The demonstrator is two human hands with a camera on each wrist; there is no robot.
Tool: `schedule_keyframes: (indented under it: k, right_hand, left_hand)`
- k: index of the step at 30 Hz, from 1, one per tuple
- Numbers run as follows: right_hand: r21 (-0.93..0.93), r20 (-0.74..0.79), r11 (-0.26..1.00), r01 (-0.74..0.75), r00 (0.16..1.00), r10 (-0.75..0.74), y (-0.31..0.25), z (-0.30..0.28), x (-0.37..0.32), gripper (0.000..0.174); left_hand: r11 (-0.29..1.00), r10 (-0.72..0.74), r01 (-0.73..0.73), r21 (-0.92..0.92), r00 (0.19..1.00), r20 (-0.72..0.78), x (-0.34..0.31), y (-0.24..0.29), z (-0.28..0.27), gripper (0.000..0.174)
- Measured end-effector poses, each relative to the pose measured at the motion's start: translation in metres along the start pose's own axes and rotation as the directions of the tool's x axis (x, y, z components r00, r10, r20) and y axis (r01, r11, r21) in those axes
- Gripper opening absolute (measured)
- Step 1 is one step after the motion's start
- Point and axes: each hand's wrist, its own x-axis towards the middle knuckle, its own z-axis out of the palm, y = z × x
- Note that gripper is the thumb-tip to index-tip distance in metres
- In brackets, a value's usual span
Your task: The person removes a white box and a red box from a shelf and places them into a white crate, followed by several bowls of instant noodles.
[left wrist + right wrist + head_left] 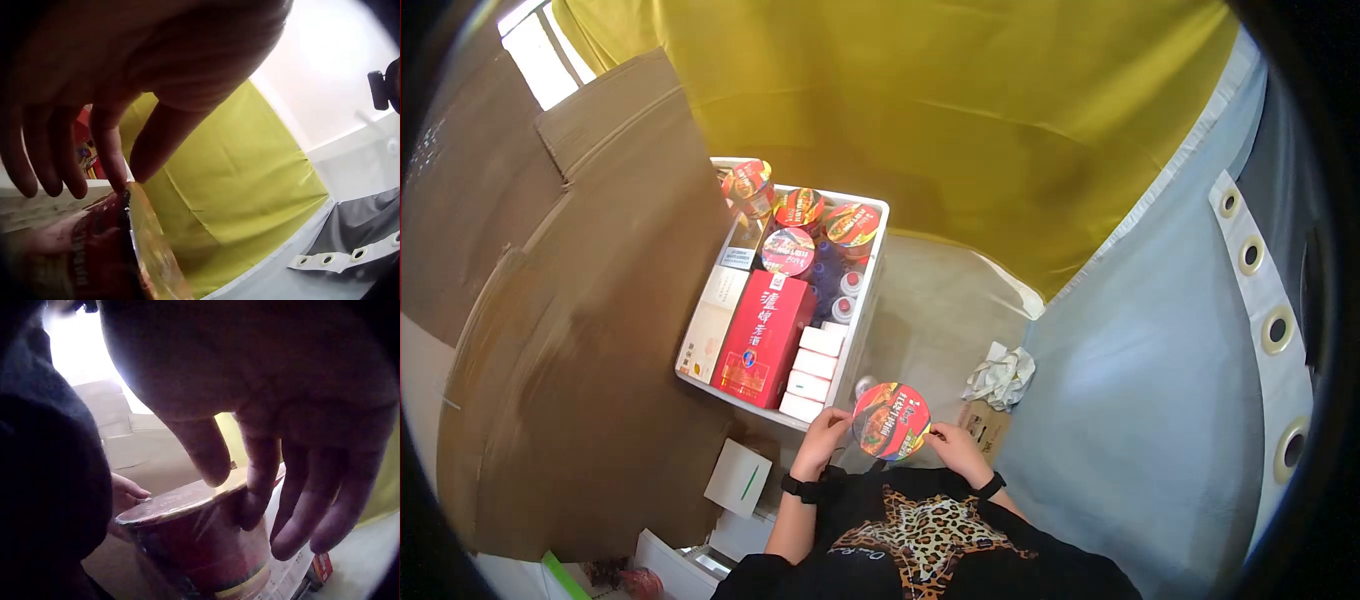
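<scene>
A round instant noodle cup (891, 421) with a red printed lid is held in front of the person's chest, beyond the front edge of a white box. The left hand (826, 437) pinches its rim between thumb and forefinger; the other fingers hang apart from it in the left wrist view. On the opposite side, the right hand (962, 452) grips the rim, its thumb (209, 462) on the lid and a fingertip against the red wall. Clear film shows around the cup (206, 544) in the right wrist view.
The white box (876, 255) holds several more noodle cups (788, 251), a red carton (760, 335), white packs (810, 372) and bottles (843, 308). Tall cardboard (590, 300) stands at left. Crumpled paper (1000, 376) lies right of the box. A yellow curtain (940, 110) hangs behind.
</scene>
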Motion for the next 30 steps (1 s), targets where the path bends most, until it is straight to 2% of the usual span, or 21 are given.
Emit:
schedule_keyframes:
  k: [3, 6, 8, 9, 10, 12, 15, 16, 18, 23, 25, 27, 30]
  right_hand:
    - [0.028, 0.017, 0.999, -0.041, 0.999, 0.041, 0.000, -0.013, 0.013, 0.028]
    - [0.015, -0.025, 1.000, -0.012, 1.000, 0.012, 0.009, -0.024, 0.034, 0.028]
    - [-0.009, -0.077, 0.998, 0.062, 0.995, -0.063, 0.017, -0.034, 0.054, 0.028]
    - [-0.022, -0.088, 0.997, 0.072, 0.993, -0.074, 0.013, -0.044, 0.063, 0.028]
    - [-0.013, -0.080, 1.000, 0.010, 0.997, -0.011, -0.001, -0.055, 0.069, 0.028]
    - [-0.010, -0.049, 0.997, -0.079, 0.996, 0.078, -0.017, -0.072, 0.087, 0.029]
    - [0.016, -0.073, 1.000, 0.011, 0.997, -0.010, -0.028, -0.091, 0.114, 0.030]
    - [0.014, -0.082, 1.000, 0.010, 0.997, -0.009, -0.034, -0.097, 0.122, 0.030]
    - [0.124, -0.055, 0.992, 0.023, 0.998, -0.016, -0.049, -0.109, 0.137, 0.030]
    - [0.119, -0.080, 0.992, -0.028, 0.996, 0.038, -0.050, -0.109, 0.171, 0.031]
    - [0.137, -0.053, 0.988, -0.068, 0.996, 0.076, -0.052, -0.106, 0.178, 0.032]
    - [0.193, -0.016, 0.981, -0.035, 0.999, 0.038, -0.052, -0.108, 0.181, 0.033]
    - [0.106, 0.050, 0.993, -0.056, 0.997, 0.051, -0.066, -0.105, 0.198, 0.033]
  left_hand:
    - [1.000, 0.020, -0.020, -0.008, 0.999, 0.042, 0.024, 0.006, 0.007, 0.009]
    - [0.999, 0.009, -0.006, -0.036, 0.995, 0.102, 0.063, 0.009, 0.012, 0.009]
    - [0.997, 0.010, 0.000, -0.077, 0.990, 0.138, 0.088, 0.017, 0.016, 0.009]
    - [1.000, -0.019, 0.023, -0.022, 0.986, 0.168, 0.103, 0.024, 0.017, 0.010]
    - [0.999, -0.046, 0.039, 0.036, 0.980, 0.196, 0.117, 0.035, 0.019, 0.012]
    - [1.000, -0.004, -0.001, 0.023, 0.976, 0.216, 0.141, 0.057, 0.024, 0.012]
    - [0.997, 0.071, -0.075, 0.005, 0.966, 0.248, 0.170, 0.091, 0.031, 0.013]
    - [0.997, 0.075, -0.081, 0.017, 0.966, 0.248, 0.179, 0.102, 0.033, 0.013]
    - [0.996, 0.057, -0.070, 0.046, 0.966, 0.251, 0.198, 0.112, 0.033, 0.014]
    - [0.993, 0.067, -0.090, 0.074, 0.960, 0.272, 0.238, 0.110, 0.022, 0.016]
    - [0.992, 0.076, -0.099, 0.078, 0.964, 0.256, 0.240, 0.110, 0.019, 0.015]
    - [0.991, 0.036, -0.063, 0.117, 0.975, 0.220, 0.226, 0.114, 0.021, 0.015]
    - [0.992, 0.040, -0.058, 0.115, 0.986, 0.160, 0.221, 0.104, 0.005, 0.016]
